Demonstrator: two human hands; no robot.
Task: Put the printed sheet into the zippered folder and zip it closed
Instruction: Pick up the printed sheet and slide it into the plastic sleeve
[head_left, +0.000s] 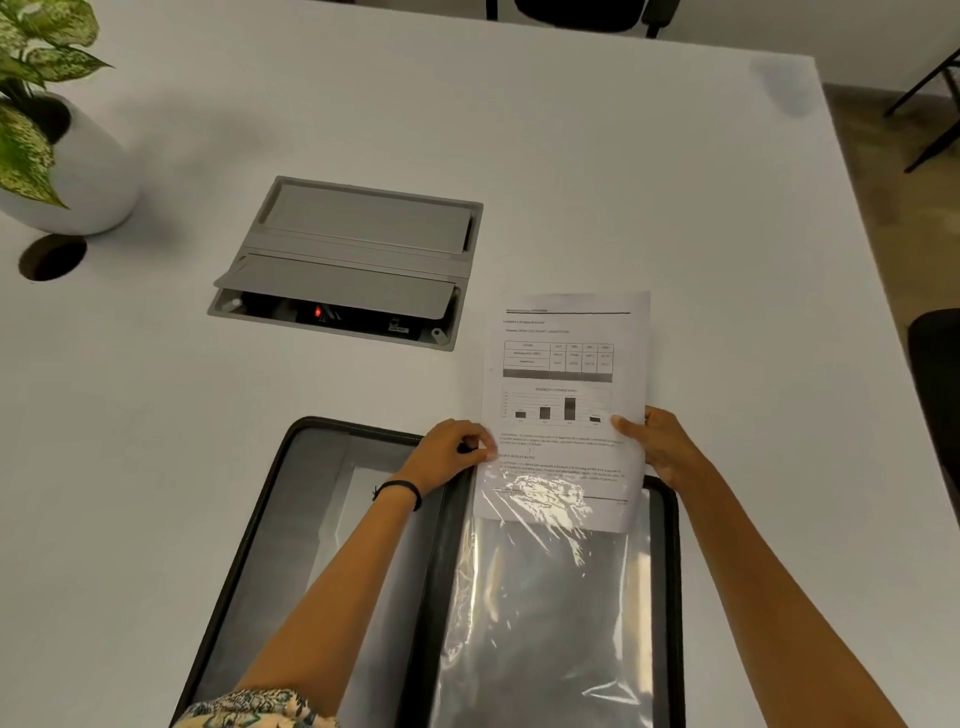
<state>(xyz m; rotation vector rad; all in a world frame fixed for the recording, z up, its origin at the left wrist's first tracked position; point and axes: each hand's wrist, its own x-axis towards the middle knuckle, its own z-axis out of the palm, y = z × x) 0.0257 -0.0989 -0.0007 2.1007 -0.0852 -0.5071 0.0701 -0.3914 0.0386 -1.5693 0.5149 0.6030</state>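
A black zippered folder (270, 519) lies open flat on the white table, its two halves side by side. The right half carries a clear plastic sleeve (545, 623). A printed sheet (563, 374) with a table and bar chart has its lower end tucked into the top of that sleeve; most of it sticks out beyond the folder's far edge. My left hand (449, 449) pinches the sleeve's top edge at the sheet's left side. My right hand (657, 441) grips the sheet's right edge, thumb on top.
A grey cable box (363, 228) is set into the table (675, 182), its near flap raised over sockets. A potted plant (47, 130) and a round cable hole (52, 257) sit far left. Black chairs (935, 374) stand at the right and far side.
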